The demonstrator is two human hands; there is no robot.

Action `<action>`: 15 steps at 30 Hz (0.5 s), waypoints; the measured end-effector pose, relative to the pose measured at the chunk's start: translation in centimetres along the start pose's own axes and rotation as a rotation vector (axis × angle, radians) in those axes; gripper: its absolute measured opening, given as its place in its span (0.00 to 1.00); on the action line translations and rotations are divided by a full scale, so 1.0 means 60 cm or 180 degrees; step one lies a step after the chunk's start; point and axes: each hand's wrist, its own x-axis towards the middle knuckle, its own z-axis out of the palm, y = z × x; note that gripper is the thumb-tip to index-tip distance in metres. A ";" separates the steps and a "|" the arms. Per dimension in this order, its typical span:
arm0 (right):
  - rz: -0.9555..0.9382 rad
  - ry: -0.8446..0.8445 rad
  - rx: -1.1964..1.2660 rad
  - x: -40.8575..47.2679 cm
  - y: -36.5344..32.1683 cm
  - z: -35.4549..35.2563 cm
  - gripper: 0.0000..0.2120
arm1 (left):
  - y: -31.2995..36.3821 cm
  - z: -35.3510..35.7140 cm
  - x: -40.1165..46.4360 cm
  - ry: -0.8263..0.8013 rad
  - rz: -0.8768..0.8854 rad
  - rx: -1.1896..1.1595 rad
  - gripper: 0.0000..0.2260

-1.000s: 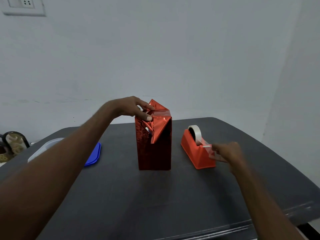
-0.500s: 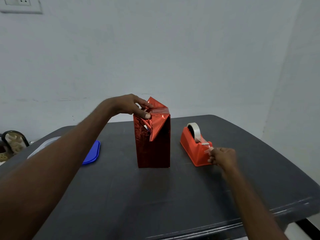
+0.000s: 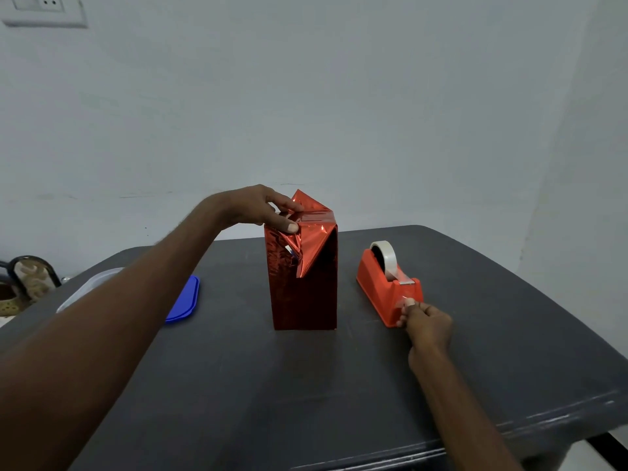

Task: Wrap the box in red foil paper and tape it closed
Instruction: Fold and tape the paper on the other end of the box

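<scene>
- Head view, one only.
- One box (image 3: 302, 287) stands upright in the middle of one dark desk (image 3: 306, 385). Red foil paper (image 3: 311, 239) covers it, and the folds at the top are loose and stick up.
- One left hand (image 3: 261, 209) holds the foil down at the box's top left corner, thumb pressing the fold, fingers curled over the top.
- One orange tape holder (image 3: 387, 290) sits just right of the box, with one roll of clear tape (image 3: 385, 256) in it.
- One right hand (image 3: 426, 322) pinches the loose end of the tape at the front of the holder.
- One blue lid (image 3: 185, 297) lies flat on the desk to the left, partly behind the left arm.
- One wall socket (image 3: 44, 8) sits high on the left.
</scene>
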 end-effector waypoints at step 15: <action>-0.0683 -0.1508 0.0585 -0.056 -0.165 0.025 0.11 | -0.007 0.002 0.004 0.0061 0.0096 -0.0004 0.23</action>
